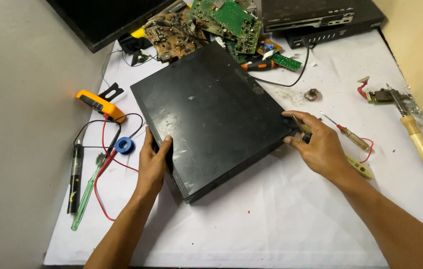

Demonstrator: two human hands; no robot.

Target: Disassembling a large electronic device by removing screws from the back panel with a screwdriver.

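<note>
Your left hand grips the black box's near-left edge; your right hand, pinching a small screwdriver, presses its right corner. Box lies between them, long axis running diagonally away.

Orange multimeter; soldering iron; circuit boards.

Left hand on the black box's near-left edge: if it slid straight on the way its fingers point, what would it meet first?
The left hand points up-frame along the flat black metal box. Past that edge, probably the brown circuit board; depth is unclear.
</note>
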